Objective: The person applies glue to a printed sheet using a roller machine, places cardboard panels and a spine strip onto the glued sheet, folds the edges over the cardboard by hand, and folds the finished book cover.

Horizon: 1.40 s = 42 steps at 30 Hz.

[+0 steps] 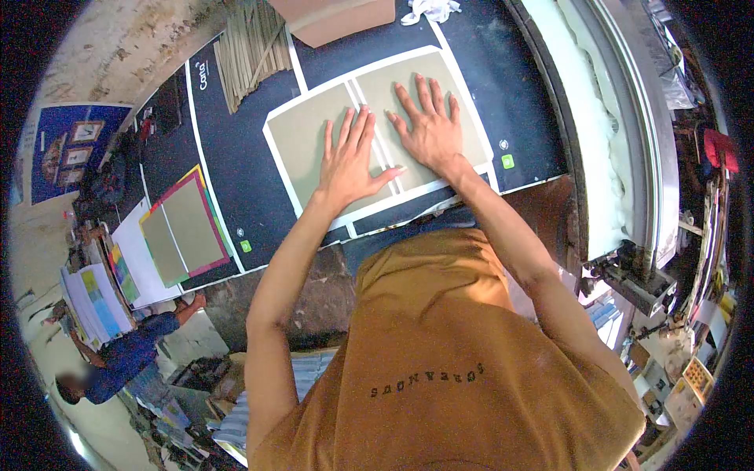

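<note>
Two grey-brown boards, a left board [302, 129] and a right board [463, 102], lie side by side on a white sheet [284, 165] whose edges show as a border, with a narrow white strip between them. My left hand [351, 157] rests flat on the left board, its fingers spread and its thumb reaching toward the middle strip. On the right board my right hand [430, 129] lies flat with fingers apart. Neither hand grips anything.
Thin board strips [250, 51] and a cardboard box [334, 17] sit at the back of the dark table [243, 141]. A colourful-edged board cover [187, 228] lies left. A machine [620, 133] borders the right side. Another person [129, 357] stands at lower left beside stacked sheets [96, 302].
</note>
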Available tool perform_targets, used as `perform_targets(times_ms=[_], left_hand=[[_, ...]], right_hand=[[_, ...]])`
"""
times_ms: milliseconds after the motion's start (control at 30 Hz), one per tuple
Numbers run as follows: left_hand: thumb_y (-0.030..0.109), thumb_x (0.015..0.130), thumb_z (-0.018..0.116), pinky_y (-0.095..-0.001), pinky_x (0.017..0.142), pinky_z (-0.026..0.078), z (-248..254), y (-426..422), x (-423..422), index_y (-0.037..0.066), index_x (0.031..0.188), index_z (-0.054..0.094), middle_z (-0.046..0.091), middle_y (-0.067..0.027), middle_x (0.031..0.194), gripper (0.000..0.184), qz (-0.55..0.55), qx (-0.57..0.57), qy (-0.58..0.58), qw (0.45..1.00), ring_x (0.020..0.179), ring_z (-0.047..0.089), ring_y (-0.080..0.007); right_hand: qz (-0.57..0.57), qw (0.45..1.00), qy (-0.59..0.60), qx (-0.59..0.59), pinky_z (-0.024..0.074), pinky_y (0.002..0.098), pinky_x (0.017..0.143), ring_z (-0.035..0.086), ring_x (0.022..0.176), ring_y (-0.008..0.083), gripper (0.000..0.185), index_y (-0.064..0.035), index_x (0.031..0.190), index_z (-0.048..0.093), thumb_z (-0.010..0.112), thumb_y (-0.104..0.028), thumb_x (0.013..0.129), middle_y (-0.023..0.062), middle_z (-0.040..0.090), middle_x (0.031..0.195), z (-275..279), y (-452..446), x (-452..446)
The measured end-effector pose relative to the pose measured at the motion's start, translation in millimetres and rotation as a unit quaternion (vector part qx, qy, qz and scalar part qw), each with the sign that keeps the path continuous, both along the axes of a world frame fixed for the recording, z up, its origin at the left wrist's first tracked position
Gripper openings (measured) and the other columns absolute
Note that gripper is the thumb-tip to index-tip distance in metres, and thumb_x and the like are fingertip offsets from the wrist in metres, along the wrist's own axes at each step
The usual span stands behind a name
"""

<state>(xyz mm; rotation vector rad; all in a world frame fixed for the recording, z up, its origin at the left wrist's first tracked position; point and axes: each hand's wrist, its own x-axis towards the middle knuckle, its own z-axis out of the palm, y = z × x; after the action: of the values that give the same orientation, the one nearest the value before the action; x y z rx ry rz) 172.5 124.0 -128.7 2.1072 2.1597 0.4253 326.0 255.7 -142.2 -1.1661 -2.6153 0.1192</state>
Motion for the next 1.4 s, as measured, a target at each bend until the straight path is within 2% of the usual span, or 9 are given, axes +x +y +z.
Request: perform_targets(times_ms=[67, 167, 233, 433, 533, 633, 967, 1167, 1400], left_hand=[[0.076, 0.079, 0.064, -0.0647, 0.121, 0.012, 1.3, -1.1, -1.3, -0.003, 0.156, 0.029, 0.027, -0.0179, 0.164, 0.116, 0.0, -0.001, -0.006, 1.0, 0.154, 0.02, -0.0358], [0.079, 0.074, 0.066, -0.0639, 0.121, 0.013, 6.5, 7.5, -9.9, -0.004, 0.156, 0.027, 0.026, -0.0197, 0.164, 0.123, 0.028, -0.013, -0.124, 0.992, 0.153, 0.021, -0.037], [0.082, 0.069, 0.068, -0.0634, 0.121, 0.014, 7.3, 13.1, -15.9, -0.005, 0.155, 0.028, 0.026, -0.0204, 0.164, 0.129, 0.03, -0.01, -0.073, 0.997, 0.153, 0.021, -0.0376], [0.088, 0.06, 0.069, -0.0637, 0.12, 0.015, 12.8, 18.2, -18.1, -0.007, 0.154, 0.029, 0.024, -0.02, 0.165, 0.14, 0.019, -0.043, 0.001, 0.999, 0.153, 0.019, -0.0387], [0.089, 0.06, 0.069, -0.0639, 0.12, 0.015, 13.7, 19.2, -19.4, -0.007, 0.154, 0.029, 0.024, -0.0193, 0.165, 0.14, 0.017, -0.039, 0.01, 0.999, 0.153, 0.019, -0.0386], [0.089, 0.059, 0.069, -0.064, 0.119, 0.015, 12.1, 17.1, -19.4, -0.007, 0.154, 0.029, 0.024, -0.0185, 0.165, 0.14, 0.021, -0.042, 0.014, 0.999, 0.153, 0.019, -0.0377], [0.084, 0.06, 0.074, -0.0643, 0.12, 0.017, 19.2, 20.6, -17.8, -0.004, 0.156, 0.025, 0.021, -0.0163, 0.166, 0.139, 0.023, -0.073, 0.017, 0.997, 0.153, 0.02, -0.0384], [0.085, 0.062, 0.072, -0.0671, 0.12, 0.009, 18.0, 18.7, -16.3, -0.004, 0.158, 0.02, 0.017, -0.019, 0.167, 0.14, 0.025, -0.066, -0.03, 0.997, 0.154, 0.016, -0.04], [0.087, 0.062, 0.07, -0.0682, 0.12, 0.001, 13.8, 11.4, -4.8, -0.006, 0.158, 0.016, 0.01, -0.0192, 0.169, 0.144, 0.016, -0.092, 0.01, 0.996, 0.156, 0.007, -0.0397]], right_hand=[[0.003, 1.0, -0.001, -0.003, 0.0215, 0.0623, 0.119, 0.027, 0.151, 0.0356, 0.062, -0.0263, 0.156, 0.04, 0.046, -0.053, 0.101, 0.0136, 0.032, 0.164, -0.3, -1.6, 0.3], [0.012, 0.999, -0.009, -0.032, 0.0231, 0.0624, 0.118, 0.027, 0.151, 0.0358, 0.062, -0.024, 0.155, 0.042, 0.047, -0.053, 0.101, 0.0134, 0.032, 0.163, 10.4, 5.6, -2.8], [0.029, 0.996, -0.021, -0.083, 0.0246, 0.0617, 0.118, 0.027, 0.151, 0.0353, 0.06, -0.0225, 0.154, 0.043, 0.046, -0.052, 0.101, 0.0128, 0.032, 0.163, 22.5, 9.9, -5.0], [0.243, 0.97, -0.007, 0.009, 0.0273, 0.0519, 0.12, 0.031, 0.151, 0.0276, 0.053, -0.0131, 0.153, 0.044, 0.045, -0.036, 0.105, 0.0082, 0.038, 0.161, 4.8, 43.0, -27.5], [0.249, 0.968, 0.002, 0.014, 0.0278, 0.0496, 0.121, 0.033, 0.15, 0.0245, 0.053, -0.0094, 0.152, 0.044, 0.044, -0.034, 0.105, 0.0073, 0.041, 0.16, -5.6, 43.8, -29.7], [0.253, 0.964, -0.057, 0.055, 0.0285, 0.049, 0.12, 0.033, 0.15, 0.0238, 0.053, -0.0092, 0.152, 0.044, 0.043, -0.034, 0.106, 0.0063, 0.041, 0.16, 7.6, 41.9, -27.6], [0.248, 0.968, -0.015, 0.026, 0.0285, 0.048, 0.12, 0.034, 0.149, 0.0228, 0.05, -0.0118, 0.152, 0.045, 0.043, -0.033, 0.106, 0.0054, 0.043, 0.159, 0.8, 44.0, -28.0], [0.246, 0.969, -0.009, 0.023, 0.029, 0.0474, 0.12, 0.035, 0.149, 0.0227, 0.05, -0.0119, 0.151, 0.045, 0.043, -0.033, 0.106, 0.0053, 0.044, 0.158, 2.2, 44.6, -28.9], [0.24, 0.97, 0.001, 0.029, 0.0302, 0.0465, 0.119, 0.038, 0.148, 0.022, 0.05, -0.0122, 0.151, 0.046, 0.044, -0.034, 0.106, 0.0054, 0.046, 0.157, -1.4, 42.9, -28.9]])
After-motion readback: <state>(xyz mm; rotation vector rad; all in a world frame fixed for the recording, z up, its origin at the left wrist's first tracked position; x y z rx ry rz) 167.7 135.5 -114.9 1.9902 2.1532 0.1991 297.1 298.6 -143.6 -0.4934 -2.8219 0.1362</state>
